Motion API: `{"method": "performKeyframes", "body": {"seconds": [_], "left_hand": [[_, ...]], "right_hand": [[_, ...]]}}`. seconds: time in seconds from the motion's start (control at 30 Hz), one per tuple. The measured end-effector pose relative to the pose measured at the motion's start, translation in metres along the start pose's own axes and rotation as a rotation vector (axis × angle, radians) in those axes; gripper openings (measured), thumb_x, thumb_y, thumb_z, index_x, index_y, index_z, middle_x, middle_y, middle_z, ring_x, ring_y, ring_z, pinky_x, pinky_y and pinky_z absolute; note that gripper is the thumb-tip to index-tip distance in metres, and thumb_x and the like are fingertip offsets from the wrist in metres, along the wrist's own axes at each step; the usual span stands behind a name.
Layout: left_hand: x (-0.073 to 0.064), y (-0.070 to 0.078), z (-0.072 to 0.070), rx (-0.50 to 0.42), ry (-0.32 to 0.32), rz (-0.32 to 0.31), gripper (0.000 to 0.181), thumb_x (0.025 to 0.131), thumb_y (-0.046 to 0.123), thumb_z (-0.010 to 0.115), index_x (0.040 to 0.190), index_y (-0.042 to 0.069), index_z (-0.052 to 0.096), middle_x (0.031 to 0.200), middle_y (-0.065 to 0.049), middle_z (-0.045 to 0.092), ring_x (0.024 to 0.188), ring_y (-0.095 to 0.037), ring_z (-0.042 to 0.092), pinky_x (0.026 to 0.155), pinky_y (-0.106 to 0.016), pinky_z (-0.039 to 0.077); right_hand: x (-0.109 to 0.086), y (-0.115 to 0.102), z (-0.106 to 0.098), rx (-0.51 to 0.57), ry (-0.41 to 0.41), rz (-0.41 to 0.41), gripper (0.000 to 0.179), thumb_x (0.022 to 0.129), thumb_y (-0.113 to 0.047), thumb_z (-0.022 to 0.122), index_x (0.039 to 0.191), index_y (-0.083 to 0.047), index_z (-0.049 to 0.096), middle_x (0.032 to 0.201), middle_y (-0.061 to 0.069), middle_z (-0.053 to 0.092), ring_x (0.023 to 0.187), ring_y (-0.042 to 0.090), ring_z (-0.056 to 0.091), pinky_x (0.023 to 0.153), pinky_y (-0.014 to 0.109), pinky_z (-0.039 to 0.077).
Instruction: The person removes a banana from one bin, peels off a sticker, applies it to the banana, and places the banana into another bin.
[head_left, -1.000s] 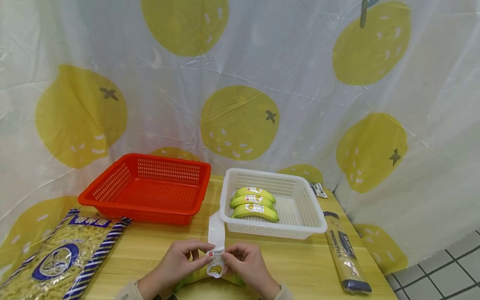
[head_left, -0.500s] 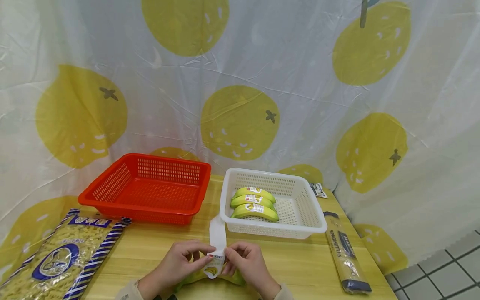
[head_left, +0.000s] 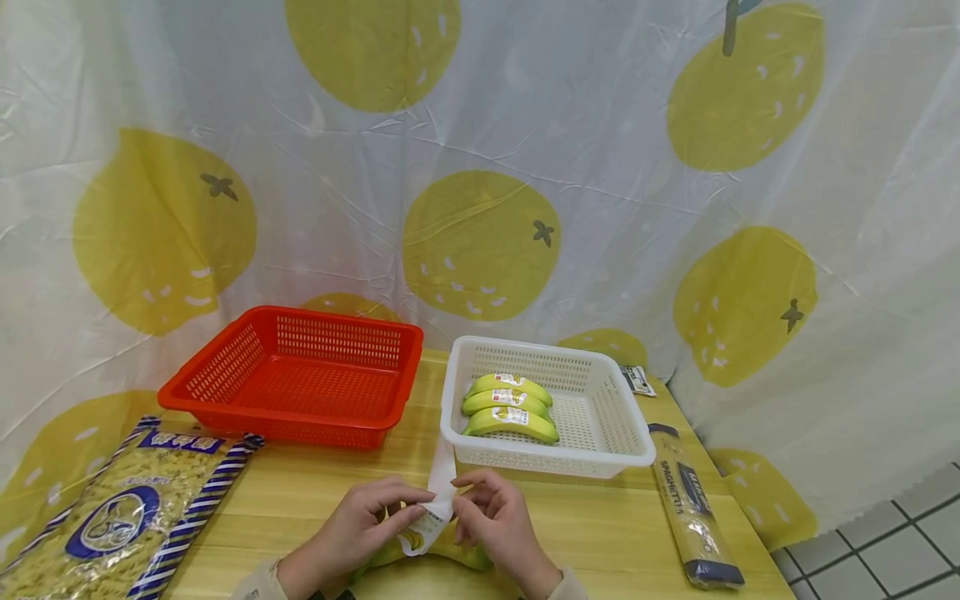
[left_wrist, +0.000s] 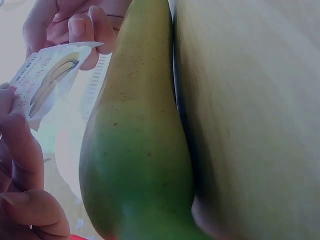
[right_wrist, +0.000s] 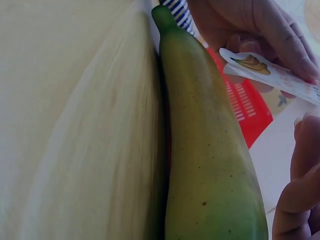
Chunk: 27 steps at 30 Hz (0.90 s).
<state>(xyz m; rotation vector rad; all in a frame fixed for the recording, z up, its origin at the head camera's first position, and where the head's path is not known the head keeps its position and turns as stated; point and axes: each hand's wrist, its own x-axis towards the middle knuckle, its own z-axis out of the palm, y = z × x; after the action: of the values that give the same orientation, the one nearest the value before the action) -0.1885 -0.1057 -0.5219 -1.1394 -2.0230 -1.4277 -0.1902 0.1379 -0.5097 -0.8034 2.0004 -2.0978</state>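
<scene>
In the head view my left hand pinches a white strip of banana labels by the left edge of its lower label. The label's printed bananas show clearly in the left wrist view. My right hand is beside the strip's right edge, its fingers loosely bent and the fingertips close to the paper. Under the strip lies a green-yellow banana on the wooden table, partly hidden by both hands in the head view. The strip runs back toward the white basket.
Three labelled bananas lie in the white basket. A red basket stands left of it. On the left is a large pasta bag, on the right a spaghetti pack. A small packet sits behind; a fruit-print curtain hangs beyond.
The strip has bent and twisted, its lower label tilting left. My right fingers have loosened from the strip's right edge and the index finger has lifted; my left hand keeps its pinch.
</scene>
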Motion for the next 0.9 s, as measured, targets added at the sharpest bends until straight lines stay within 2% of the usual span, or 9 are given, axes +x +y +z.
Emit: {"method": "performKeyframes", "body": {"seconds": [0.1,0.13,0.3,0.53,0.63,0.77,0.9], "left_hand": [[0.0014,0.0012,-0.0009,0.025,-0.006,0.017,0.034,0.087,-0.009,0.074,0.116,0.009,0.075,0.091,-0.001,0.071,0.064,-0.004,0.054,0.054,-0.014,0.044],[0.0017,0.0025,-0.0013,0.029,-0.007,0.003,0.034,0.087,-0.008,0.075,0.116,0.010,0.075,0.091,0.001,0.071,0.065,-0.003,0.053,0.054,-0.013,0.044],[0.0029,0.0059,-0.0019,0.022,0.002,0.009,0.035,0.087,-0.006,0.075,0.119,0.010,0.075,0.093,0.001,0.072,0.064,-0.001,0.053,0.054,-0.012,0.043],[0.0041,0.0045,-0.0028,-0.018,-0.006,0.114,0.037,0.084,-0.013,0.074,0.115,0.007,0.077,0.096,-0.003,0.075,0.075,-0.006,0.065,0.063,-0.013,0.051],[0.0034,0.0040,-0.0030,-0.016,-0.003,0.125,0.038,0.083,-0.015,0.074,0.114,0.007,0.077,0.097,-0.005,0.076,0.081,-0.009,0.069,0.067,-0.016,0.054],[0.0022,0.0024,-0.0027,-0.004,0.007,0.130,0.039,0.081,-0.017,0.075,0.112,0.007,0.077,0.098,-0.005,0.075,0.077,-0.009,0.068,0.066,-0.014,0.053],[0.0020,0.0012,-0.0019,0.004,0.011,0.134,0.039,0.079,-0.017,0.078,0.109,0.008,0.077,0.098,-0.005,0.075,0.071,-0.007,0.063,0.061,-0.011,0.049]], "right_hand": [[-0.0004,0.0005,0.0002,-0.033,-0.031,-0.034,0.022,0.101,-0.006,0.064,0.119,0.006,0.068,0.092,0.038,0.066,0.063,0.005,0.066,0.056,0.023,0.056],[-0.0007,0.0006,0.0004,-0.040,-0.040,-0.040,0.022,0.101,-0.006,0.064,0.118,0.005,0.070,0.093,0.036,0.068,0.064,0.005,0.066,0.058,0.024,0.057],[-0.0013,0.0015,0.0012,-0.035,-0.035,-0.027,0.022,0.099,-0.006,0.067,0.116,0.006,0.072,0.095,0.032,0.072,0.066,0.005,0.069,0.060,0.026,0.059],[-0.0011,0.0018,0.0024,0.021,0.004,0.039,0.024,0.099,-0.009,0.069,0.114,0.008,0.072,0.086,0.039,0.066,0.063,0.006,0.068,0.058,0.021,0.056],[-0.0004,0.0018,0.0030,0.040,0.018,0.054,0.024,0.099,-0.010,0.069,0.113,0.009,0.072,0.085,0.038,0.067,0.061,0.006,0.068,0.056,0.019,0.055],[0.0004,0.0027,0.0031,0.061,0.030,0.055,0.024,0.098,-0.010,0.069,0.112,0.010,0.072,0.084,0.030,0.070,0.060,0.007,0.067,0.055,0.019,0.054],[0.0004,0.0033,0.0033,0.070,0.031,0.038,0.024,0.098,-0.009,0.070,0.111,0.011,0.071,0.080,0.030,0.069,0.060,0.008,0.067,0.054,0.020,0.054]]}}
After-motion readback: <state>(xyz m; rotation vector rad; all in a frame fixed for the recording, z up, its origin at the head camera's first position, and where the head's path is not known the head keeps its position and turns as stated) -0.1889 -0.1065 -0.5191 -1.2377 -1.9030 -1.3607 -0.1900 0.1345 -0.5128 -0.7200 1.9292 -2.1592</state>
